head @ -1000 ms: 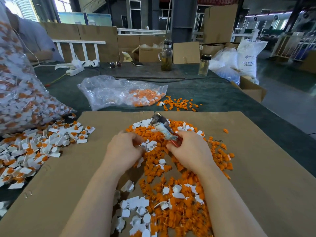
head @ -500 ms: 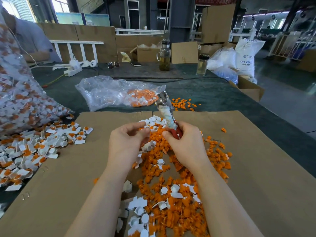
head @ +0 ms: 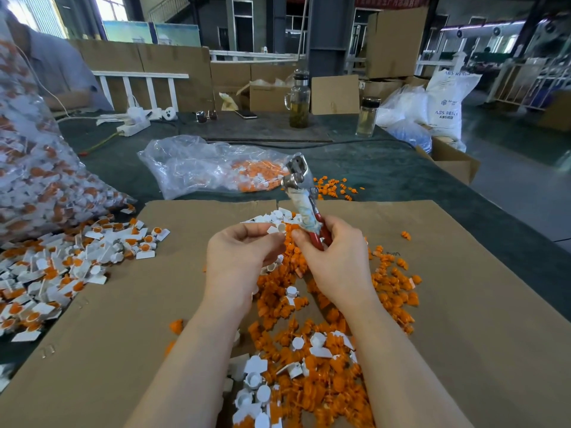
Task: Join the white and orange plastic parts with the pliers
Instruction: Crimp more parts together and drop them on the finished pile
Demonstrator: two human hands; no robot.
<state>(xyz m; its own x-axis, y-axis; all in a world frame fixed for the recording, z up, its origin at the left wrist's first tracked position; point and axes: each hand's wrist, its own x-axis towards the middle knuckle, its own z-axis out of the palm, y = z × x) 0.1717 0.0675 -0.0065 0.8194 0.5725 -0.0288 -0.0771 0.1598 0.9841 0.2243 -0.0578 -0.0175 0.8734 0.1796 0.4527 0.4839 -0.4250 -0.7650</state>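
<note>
Two hands are meeting above the orange pile: the left hand [head: 244, 254] is pinching a white plastic part [head: 278, 229] just left of the right hand [head: 336, 257], whose fingers are gripping the pliers [head: 304, 199], head pointing up and away.

A single wide-angle view comes from the person's head, looking forward and down over both forearms. The left hand [head: 239, 257] and right hand [head: 336, 261] sit close below the lens, near frame centre. Beyond the hands, the view reaches across the cardboard sheet [head: 463, 288] and green table [head: 386, 168] to the warehouse behind. Straight edges bow toward the frame's borders.
</note>
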